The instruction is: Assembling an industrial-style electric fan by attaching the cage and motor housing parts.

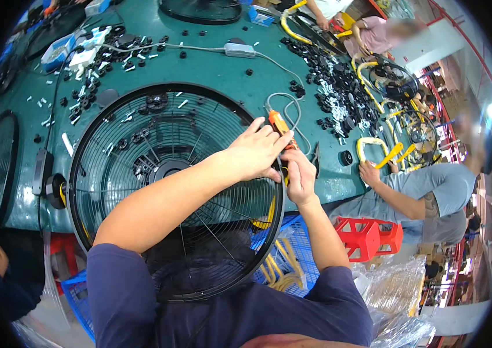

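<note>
Your orange stick-shaped electric driver (279, 123) stands tilted at the upper-right rim of the large round black wire fan guard (169, 169), which lies partly over the green tabletop (205, 65), partly over your lap side. Step in hand looks like driver work at that rim; next move prob. calls for a steady rim, the tool in line & its thin grey cord (285, 94) free of snags. Your L hand (253, 153) lies across the rim, fingers extended, tips against the driver; can't tell if they grip. Your R hand (301, 178) is curled just below, at the driver's lower end, right beside the rim; what it's clamped on is hidden, tool tip incl. Farther out, on the R: loose black plastic knobs (322, 68) w/ silver metal screws (339, 107), then a co-worker's hand (368, 173).
</note>
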`<control>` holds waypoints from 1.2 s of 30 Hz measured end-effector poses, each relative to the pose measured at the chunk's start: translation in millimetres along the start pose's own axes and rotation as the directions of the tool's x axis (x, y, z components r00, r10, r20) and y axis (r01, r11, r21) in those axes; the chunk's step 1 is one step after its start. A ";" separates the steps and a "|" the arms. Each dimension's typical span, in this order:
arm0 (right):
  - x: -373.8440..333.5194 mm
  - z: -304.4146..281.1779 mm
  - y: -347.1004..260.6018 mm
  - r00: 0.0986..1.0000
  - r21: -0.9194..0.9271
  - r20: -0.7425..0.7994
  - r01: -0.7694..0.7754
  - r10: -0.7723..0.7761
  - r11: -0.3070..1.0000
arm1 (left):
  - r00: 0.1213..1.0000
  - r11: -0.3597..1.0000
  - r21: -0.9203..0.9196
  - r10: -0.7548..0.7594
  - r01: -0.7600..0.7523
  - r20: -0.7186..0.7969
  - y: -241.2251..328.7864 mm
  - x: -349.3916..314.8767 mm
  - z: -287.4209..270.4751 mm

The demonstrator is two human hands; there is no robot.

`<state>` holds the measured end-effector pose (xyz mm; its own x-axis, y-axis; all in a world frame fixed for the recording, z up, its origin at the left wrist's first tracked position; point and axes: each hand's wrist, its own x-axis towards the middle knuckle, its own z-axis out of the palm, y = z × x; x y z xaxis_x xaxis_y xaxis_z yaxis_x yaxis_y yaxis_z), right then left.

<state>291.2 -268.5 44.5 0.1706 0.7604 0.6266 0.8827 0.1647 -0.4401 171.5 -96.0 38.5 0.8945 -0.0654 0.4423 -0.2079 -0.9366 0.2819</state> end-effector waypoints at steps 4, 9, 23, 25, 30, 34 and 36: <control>21.1 -20.7 16.9 0.614 -0.058 0.570 -0.633 0.546 0.772 | 0.998 1.000 0.010 0.009 -0.009 0.065 3.8 5.5 -0.2; 12.7 -16.4 6.5 0.842 0.134 0.251 -0.518 0.477 0.845 | 0.999 1.000 0.018 -0.008 0.007 0.033 2.7 2.6 -8.1; 13.6 -13.6 9.6 0.773 0.113 0.284 -0.614 0.567 0.781 | 0.996 0.999 0.029 -0.026 0.024 0.084 2.2 5.1 -5.7; 0.6 -9.7 -1.9 0.958 0.141 0.066 -0.285 0.278 0.948 | 1.000 1.000 -0.006 -0.017 0.017 0.020 0.7 1.1 -8.2; -1.8 -9.8 2.1 0.957 0.043 0.166 -0.249 0.238 0.968 | 0.998 1.000 0.003 -0.004 0.004 0.068 2.8 3.7 -4.3; 20.7 -20.9 25.1 0.654 0.023 0.639 -0.541 0.404 0.841 | 0.992 0.999 0.039 0.006 -0.011 0.127 3.9 7.6 -2.8; 18.3 -19.9 20.3 0.765 0.104 0.469 -0.544 0.442 0.832 | 0.995 0.999 0.042 -0.028 0.024 0.094 2.4 5.9 -5.4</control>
<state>321.0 -263.7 59.8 0.3153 0.9488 -0.0165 0.5965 -0.2117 -0.7742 174.1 -96.8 46.4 0.9330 -0.0713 0.3527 -0.1698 -0.9515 0.2567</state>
